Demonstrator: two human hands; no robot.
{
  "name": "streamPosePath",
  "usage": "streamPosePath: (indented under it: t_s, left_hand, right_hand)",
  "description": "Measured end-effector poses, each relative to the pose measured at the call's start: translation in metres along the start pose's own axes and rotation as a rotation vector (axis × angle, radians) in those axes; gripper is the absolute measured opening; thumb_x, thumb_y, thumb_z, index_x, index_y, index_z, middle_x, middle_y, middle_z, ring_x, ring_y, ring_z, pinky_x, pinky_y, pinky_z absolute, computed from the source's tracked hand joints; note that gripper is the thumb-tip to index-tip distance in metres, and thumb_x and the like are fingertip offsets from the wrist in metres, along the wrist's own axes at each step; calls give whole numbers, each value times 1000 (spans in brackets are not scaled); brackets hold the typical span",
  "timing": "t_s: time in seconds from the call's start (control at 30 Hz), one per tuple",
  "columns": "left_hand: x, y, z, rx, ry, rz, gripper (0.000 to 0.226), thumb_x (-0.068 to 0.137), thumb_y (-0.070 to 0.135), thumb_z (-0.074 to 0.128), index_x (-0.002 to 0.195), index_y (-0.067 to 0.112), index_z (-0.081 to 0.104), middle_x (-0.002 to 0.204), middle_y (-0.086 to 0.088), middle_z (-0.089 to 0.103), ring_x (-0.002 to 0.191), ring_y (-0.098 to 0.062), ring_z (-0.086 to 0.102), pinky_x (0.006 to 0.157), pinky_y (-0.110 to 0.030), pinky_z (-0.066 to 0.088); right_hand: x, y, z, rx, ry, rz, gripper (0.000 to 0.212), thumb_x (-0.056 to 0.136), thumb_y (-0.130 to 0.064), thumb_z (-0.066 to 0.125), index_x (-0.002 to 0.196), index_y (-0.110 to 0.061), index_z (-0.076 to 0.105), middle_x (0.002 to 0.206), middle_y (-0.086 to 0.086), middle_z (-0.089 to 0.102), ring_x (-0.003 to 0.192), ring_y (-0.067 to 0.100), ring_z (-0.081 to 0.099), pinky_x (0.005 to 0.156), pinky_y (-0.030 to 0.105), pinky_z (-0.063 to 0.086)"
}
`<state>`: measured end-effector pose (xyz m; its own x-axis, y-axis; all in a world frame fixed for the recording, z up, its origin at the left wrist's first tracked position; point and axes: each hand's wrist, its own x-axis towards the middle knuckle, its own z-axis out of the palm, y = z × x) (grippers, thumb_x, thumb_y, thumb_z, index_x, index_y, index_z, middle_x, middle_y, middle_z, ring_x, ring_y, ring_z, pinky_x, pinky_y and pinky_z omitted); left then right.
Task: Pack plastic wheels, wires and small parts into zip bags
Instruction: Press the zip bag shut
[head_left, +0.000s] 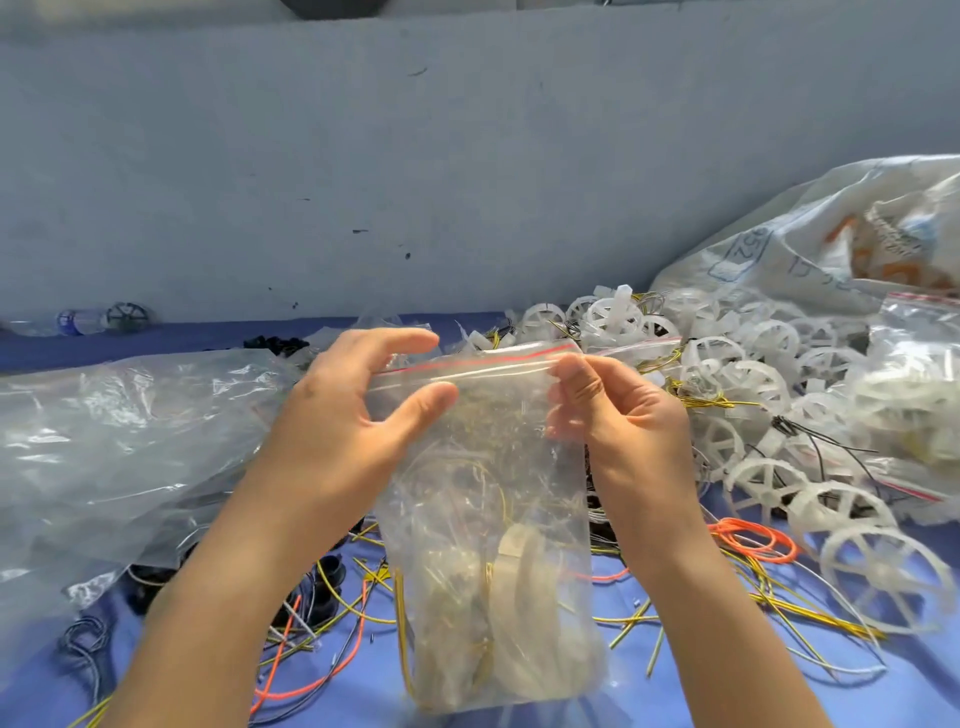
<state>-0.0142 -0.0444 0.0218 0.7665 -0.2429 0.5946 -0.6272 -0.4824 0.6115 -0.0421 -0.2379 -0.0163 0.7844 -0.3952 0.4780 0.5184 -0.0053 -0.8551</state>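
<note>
Bag (488, 519) hangs upright between both hands, base on or just over the desk (924, 696) below the wrists, can't tell which. It's loaded w/ wires (467, 467) and at least one wheel (524, 571) at the bottom. R hand (618, 410) pinches the zip (483, 364) at its right end, thumb in front. L hand (343, 415) curls round the left corner, thumb on the front, fingers behind, a looser hold.

Looks like the sealing step, I reckon. To do it well: L as anchor, strip taut & level, press air out, then run the R pinch along the whole track toward L. Watch for wire ends near the strip; they'd prob. stop it closing.

Loose wheels (769, 340) lie beyond & right of R hand.
</note>
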Motion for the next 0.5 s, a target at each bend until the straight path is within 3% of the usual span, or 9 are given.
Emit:
streamPosePath:
  t_s: [0.23,0.37,0.5]
  left_hand:
    - [-1,22,-3,39,-43,132,4,87,35,67,89,32,68,94,20,69,99,9,58,80,-4,38]
    - [-1,23,0,37,-96,150,11,90,37,62,93,32,71,100,17,68,100,4,60,84,-11,42]
    - [0,22,3,36,-141,157,13,92,32,60,95,30,73,91,18,71,92,1,64,80,-16,46]
  right_hand:
    - [-2,1,3,-176,34,-148,17,92,-40,63,83,-27,70,63,1,62,56,11,52,54,24,42]
    - [-2,-3,0,-87,-33,-101,15,88,-34,65,87,-24,75,66,-4,64,59,8,54,57,21,46]
    - [-4,-9,0,11,-131,-84,14,86,-26,65,90,-22,77,74,-7,69,63,8,55,61,19,49]
